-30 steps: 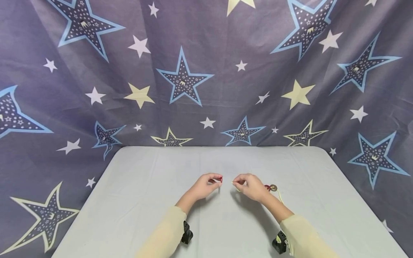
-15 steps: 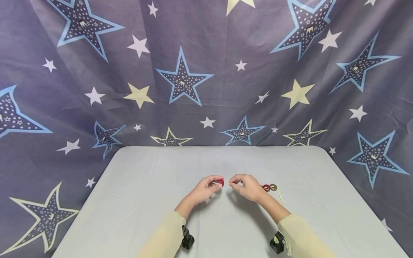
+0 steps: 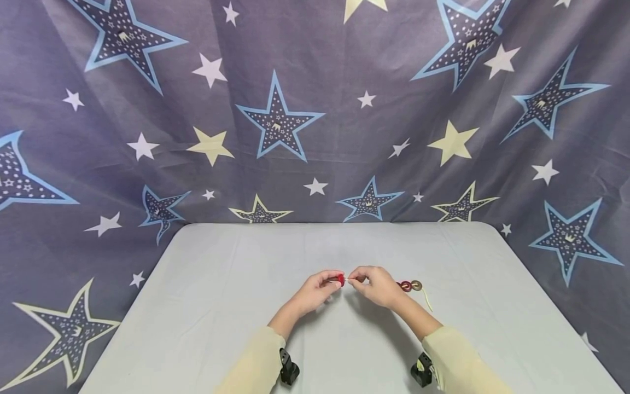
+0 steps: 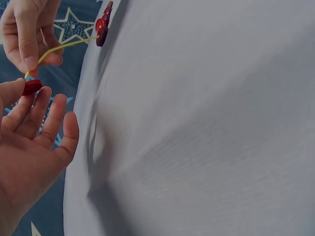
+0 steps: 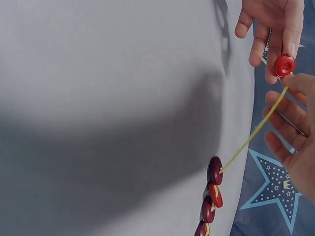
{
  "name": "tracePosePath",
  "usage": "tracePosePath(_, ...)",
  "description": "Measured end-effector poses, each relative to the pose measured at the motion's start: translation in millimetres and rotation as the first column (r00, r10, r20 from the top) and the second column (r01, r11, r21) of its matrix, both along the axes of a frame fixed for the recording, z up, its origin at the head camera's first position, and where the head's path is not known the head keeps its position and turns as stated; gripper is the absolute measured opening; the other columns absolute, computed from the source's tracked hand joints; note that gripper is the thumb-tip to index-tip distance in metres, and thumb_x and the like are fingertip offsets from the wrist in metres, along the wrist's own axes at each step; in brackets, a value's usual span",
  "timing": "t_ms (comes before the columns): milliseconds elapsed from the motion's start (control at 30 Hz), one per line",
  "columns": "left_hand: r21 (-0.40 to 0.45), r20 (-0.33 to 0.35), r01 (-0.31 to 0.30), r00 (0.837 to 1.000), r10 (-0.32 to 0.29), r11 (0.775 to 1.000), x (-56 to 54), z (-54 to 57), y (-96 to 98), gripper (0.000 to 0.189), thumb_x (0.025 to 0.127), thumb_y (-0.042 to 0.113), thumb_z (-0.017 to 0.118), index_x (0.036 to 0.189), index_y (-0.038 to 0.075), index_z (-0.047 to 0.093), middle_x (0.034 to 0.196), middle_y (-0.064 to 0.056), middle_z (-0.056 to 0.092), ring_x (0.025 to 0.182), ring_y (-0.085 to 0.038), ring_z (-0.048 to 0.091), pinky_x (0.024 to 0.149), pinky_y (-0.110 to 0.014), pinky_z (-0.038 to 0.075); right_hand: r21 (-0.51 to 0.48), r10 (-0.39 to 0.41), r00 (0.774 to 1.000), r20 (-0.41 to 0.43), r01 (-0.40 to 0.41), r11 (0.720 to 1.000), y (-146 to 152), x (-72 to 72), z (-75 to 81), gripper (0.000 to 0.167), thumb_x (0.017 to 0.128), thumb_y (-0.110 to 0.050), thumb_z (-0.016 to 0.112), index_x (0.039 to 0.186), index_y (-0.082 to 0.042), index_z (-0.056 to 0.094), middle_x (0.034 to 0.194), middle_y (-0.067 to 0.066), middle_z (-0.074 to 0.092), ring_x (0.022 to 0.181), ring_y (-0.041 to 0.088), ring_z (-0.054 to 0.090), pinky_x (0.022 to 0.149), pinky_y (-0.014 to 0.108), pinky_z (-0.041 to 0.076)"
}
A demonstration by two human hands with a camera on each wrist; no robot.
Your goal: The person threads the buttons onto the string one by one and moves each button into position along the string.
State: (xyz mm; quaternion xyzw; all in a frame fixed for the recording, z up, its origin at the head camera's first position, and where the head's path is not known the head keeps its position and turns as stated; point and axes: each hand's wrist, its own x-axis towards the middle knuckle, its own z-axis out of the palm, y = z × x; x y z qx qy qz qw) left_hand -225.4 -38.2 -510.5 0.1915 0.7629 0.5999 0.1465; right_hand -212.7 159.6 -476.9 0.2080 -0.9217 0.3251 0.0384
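Observation:
My left hand (image 3: 313, 294) pinches a round red button (image 5: 284, 65) by its edge, between thumb and fingertips. The button's holes show in the right wrist view. Close beside it, my right hand (image 3: 378, 288) pinches a yellow string (image 5: 256, 129) near its end, with the tip at the button's face. Whether the tip is inside a hole I cannot tell. From the right fingers the string runs back to several buttons (image 5: 215, 170) threaded on it, dark red and bright red, lying on the table. Right of my right wrist lies a brown button (image 3: 416, 285) on the same string.
A white-covered table (image 3: 236, 262) spreads under both hands. Past the brown button a loose tail of string trails on the cloth. A star-patterned curtain (image 3: 315, 109) stands behind and along both sides. Black wrist cameras (image 3: 289, 368) sit under both sleeves.
The red button has turned in my left fingers, its face now showing more. Both hands have come closer, so the string end in my right hand meets the button.

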Motion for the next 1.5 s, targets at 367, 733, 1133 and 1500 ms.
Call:
tracePosePath(367, -0.064, -0.129, -0.012, 0.992, 0.004, 0.998, 1.0, 0.9, 4.2, 0.032, 0.092, 0.018, 0.057, 0.121, 0.004, 0.058, 0.113, -0.015, 0.063, 0.096, -0.023, 0.060, 0.072, -0.029, 0.053, 0.022, 0.023, 1.000, -0.009, -0.022, 1.000, 0, 0.4, 1.2, 0.009, 0.087, -0.022, 0.064, 0.086, -0.016, 0.071, 0.064, -0.013, 0.057, 0.064, 0.002, 0.047, 0.061, 0.019, 0.040)
tracePosePath(733, -0.079, -0.189, -0.021, 0.982, 0.006, 0.997, 3.8, 2.3, 6.6, 0.030, 0.092, 0.017, 0.059, 0.118, 0.004, 0.060, 0.112, -0.011, 0.065, 0.098, -0.024, 0.060, 0.079, -0.025, 0.049, 0.027, 0.029, 0.999, -0.015, -0.028, 0.999, 1, 0.4, -0.4, 0.008, 0.087, -0.021, 0.064, 0.086, -0.017, 0.071, 0.064, -0.013, 0.057, 0.062, 0.001, 0.046, 0.060, 0.019, 0.039)
tracePosePath(1133, -0.058, -0.211, -0.038, 0.977, 0.025, 0.998, 5.9, 3.3, 9.1, 0.031, 0.091, 0.018, 0.060, 0.118, 0.003, 0.060, 0.112, -0.012, 0.066, 0.097, -0.025, 0.061, 0.077, -0.024, 0.050, 0.014, 0.001, 1.000, -0.031, 0.000, 1.000, 4, 0.5, -1.0, 0.009, 0.087, -0.020, 0.064, 0.085, -0.016, 0.071, 0.066, -0.012, 0.060, 0.063, 0.001, 0.048, 0.059, 0.019, 0.040)
tracePosePath(1500, -0.017, -0.195, -0.065, 0.979, 0.061, 0.998, 27.2, 38.9, 10.9, 0.030, 0.090, 0.008, 0.059, 0.116, -0.007, 0.058, 0.109, -0.022, 0.064, 0.097, -0.036, 0.059, 0.070, -0.020, 0.047, 0.009, -0.004, 0.999, -0.035, 0.004, 1.000, 2, 0.4, -1.3, 0.008, 0.086, -0.019, 0.064, 0.084, -0.015, 0.071, 0.061, -0.011, 0.057, 0.056, 0.000, 0.045, 0.055, 0.018, 0.039)
